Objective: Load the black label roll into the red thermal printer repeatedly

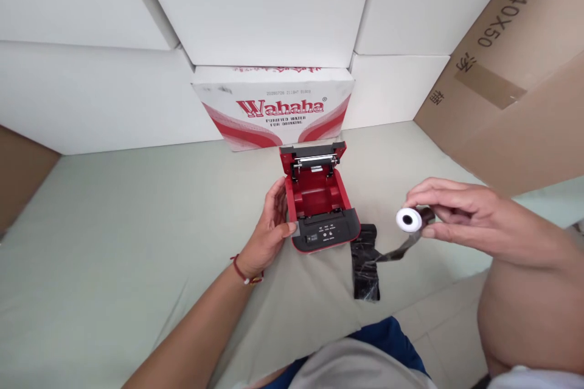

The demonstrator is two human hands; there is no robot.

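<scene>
At centre, our left grip (270, 228) holds the printer (323, 219), seemingly to steady it, while our right grip (474, 216) pinches the roll (414, 222).

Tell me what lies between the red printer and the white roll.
In the head view, black film lies there, part of it stretching toward the white roll.

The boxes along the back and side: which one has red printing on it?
The Wahaha box, standing just behind the open red device. The surrounding white boxes show no printing, and the brown box at the right has black lettering.
</scene>
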